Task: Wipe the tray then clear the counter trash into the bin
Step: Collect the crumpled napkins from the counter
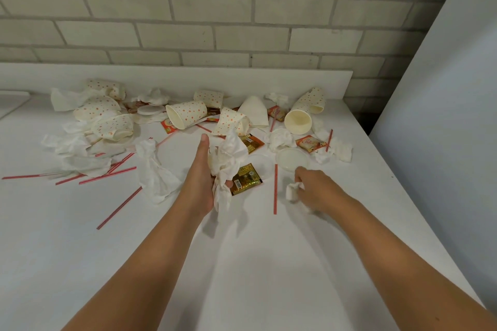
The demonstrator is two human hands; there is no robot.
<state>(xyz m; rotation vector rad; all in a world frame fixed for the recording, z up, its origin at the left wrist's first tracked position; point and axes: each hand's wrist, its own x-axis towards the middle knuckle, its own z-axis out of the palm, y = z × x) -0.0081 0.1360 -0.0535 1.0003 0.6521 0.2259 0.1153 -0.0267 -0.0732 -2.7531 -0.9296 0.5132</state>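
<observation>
Our two forearms reach out over the white counter point(242, 263) from its near edge toward its middle. Our left hand point(200, 177) is turned on its side with the thumb pointing away from us. Its fingers are curled round a wad of napkins point(227, 158), whose loose end trails toward us below the palm. A brown sachet point(246, 179) sits right against those fingertips; we cannot tell whether it is gripped with the wad or only lies under it. Our right hand point(313, 188), closer to the right edge, pinches a small tissue point(292, 191) between thumb and fingertips. Between the two hands a red-striped straw point(275, 188) lies pointing away from us and touches neither hand. A second straw point(119, 207) lies slantwise left of our left arm, and just beyond it is a long crumpled napkin point(154, 172), beside the left hand. Just past the right hand rests a clear lid point(292, 159). More striped straws point(107, 172) are scattered toward the left edge among flattened napkins. The rest of the trash is heaped along the far edge. There a dotted cup point(187, 113) lies on its side near the middle, and a plain cup point(298, 121) toward the far right corner has its mouth turned to us. Crushed dotted cups point(113, 126) lie at the far left, and an orange sachet point(309, 142) sits near the plain cup. A low white upstand point(188, 75) runs along the far edge, with a brick wall point(215, 8) above it. A white panel point(443, 88) stands off the right edge.
</observation>
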